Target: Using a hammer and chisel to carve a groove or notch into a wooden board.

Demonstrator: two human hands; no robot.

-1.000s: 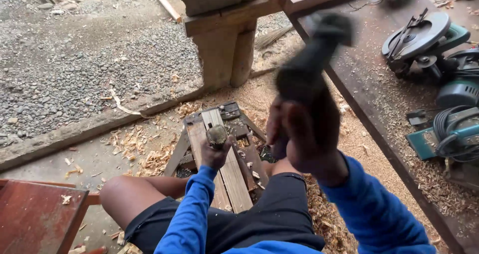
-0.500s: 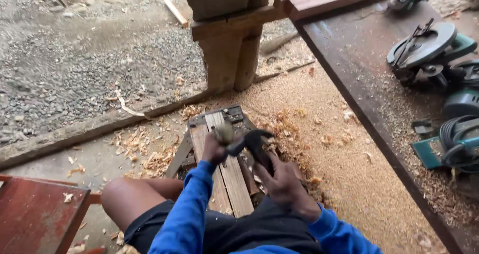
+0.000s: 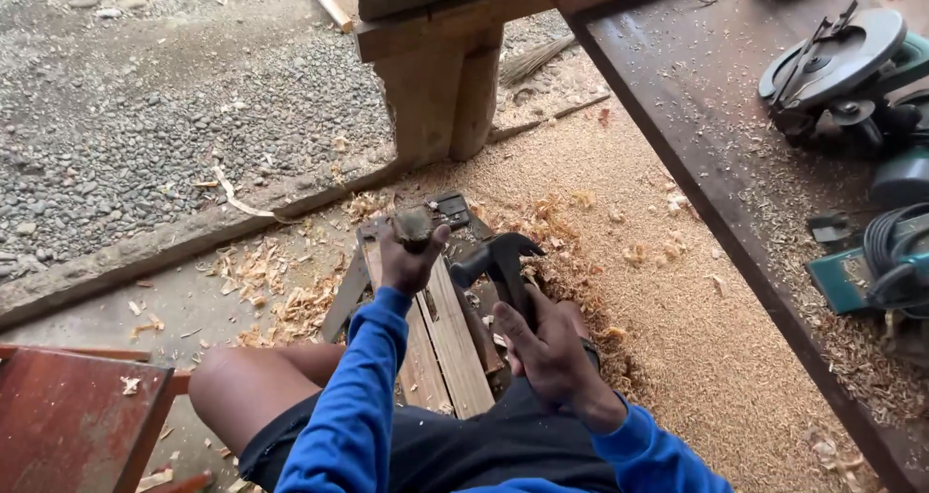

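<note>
An outdoor woodworking spot: grey gravel [image 3: 145, 96] at the upper left, a concrete floor strewn with wood shavings [image 3: 261, 280], and thick sawdust [image 3: 668, 319] spread to the right. A heavy wooden post [image 3: 435, 77] stands at the top centre. Along the right runs a dark wooden table [image 3: 697, 116] carrying a circular saw [image 3: 832, 62] and a teal power tool [image 3: 871, 270] with a coiled cord.

A person in blue sleeves and dark shorts sits low, seen from above. Between the knees lies a small slatted wooden stool [image 3: 435, 328]. The left hand [image 3: 406, 261] is clenched around a short chisel [image 3: 414, 224], held upright against the top end of the stool. The right hand [image 3: 552, 353] has its fingers wrapped around the handle of a black claw hammer [image 3: 498, 256], whose head hovers just beside the chisel's top, slightly to its right.

A reddish wooden board [image 3: 68, 425] sits at the lower left.
</note>
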